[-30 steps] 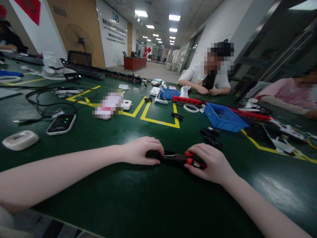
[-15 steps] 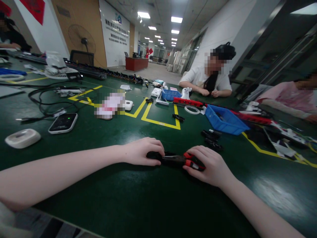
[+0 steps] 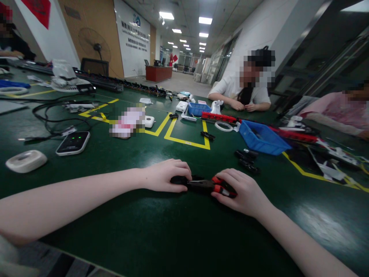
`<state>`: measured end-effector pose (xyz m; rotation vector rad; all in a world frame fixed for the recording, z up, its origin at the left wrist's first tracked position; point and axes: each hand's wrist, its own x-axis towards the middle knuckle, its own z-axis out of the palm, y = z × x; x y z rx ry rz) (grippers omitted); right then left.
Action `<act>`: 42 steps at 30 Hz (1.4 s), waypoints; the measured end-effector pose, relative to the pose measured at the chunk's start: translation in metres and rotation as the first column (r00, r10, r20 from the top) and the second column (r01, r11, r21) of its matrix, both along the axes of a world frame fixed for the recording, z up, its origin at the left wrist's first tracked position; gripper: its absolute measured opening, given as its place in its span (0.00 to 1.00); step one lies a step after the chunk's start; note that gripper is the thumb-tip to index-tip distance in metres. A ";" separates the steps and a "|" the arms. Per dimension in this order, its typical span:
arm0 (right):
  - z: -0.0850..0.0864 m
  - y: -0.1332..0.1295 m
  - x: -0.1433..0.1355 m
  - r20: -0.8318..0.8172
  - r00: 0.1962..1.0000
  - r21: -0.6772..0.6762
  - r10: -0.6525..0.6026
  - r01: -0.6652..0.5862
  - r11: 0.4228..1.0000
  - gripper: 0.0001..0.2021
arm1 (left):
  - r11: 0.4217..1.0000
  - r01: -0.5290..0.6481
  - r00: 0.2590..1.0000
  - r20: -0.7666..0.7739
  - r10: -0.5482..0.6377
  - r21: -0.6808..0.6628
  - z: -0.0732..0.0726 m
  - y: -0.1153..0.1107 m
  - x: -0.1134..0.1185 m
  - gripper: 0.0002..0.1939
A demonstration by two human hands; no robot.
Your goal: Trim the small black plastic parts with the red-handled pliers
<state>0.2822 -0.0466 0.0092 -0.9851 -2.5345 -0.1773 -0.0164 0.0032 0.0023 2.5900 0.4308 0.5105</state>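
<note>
My right hand (image 3: 240,192) is closed around the red-and-black handles of a pair of pliers (image 3: 203,185), whose dark jaws point left toward my other hand. My left hand (image 3: 170,176) pinches a small black part (image 3: 179,180) between thumb and fingers; most of it is covered, so its kind does not show. The plier jaws meet or overlap the right end of that black part, and I cannot tell whether they grip it. Both hands rest low over the dark green table (image 3: 173,231).
Beyond my right hand lie several black parts (image 3: 247,161) and a blue bin (image 3: 261,137). Yellow tape (image 3: 187,144) marks the table ahead. A phone-like device (image 3: 73,143), a white oval object (image 3: 26,161) and black cables (image 3: 43,115) lie left. A person (image 3: 239,94) sits across.
My right hand and the pliers have shifted very slightly left. The left hand keeps its hold on the black part, almost unmoved.
</note>
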 end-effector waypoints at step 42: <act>0.002 0.000 0.003 -0.007 0.999 0.126 0.036 -0.034 0.991 0.17 | 0.999 -0.005 1.000 -0.010 0.005 0.043 -0.001 0.000 0.000 0.11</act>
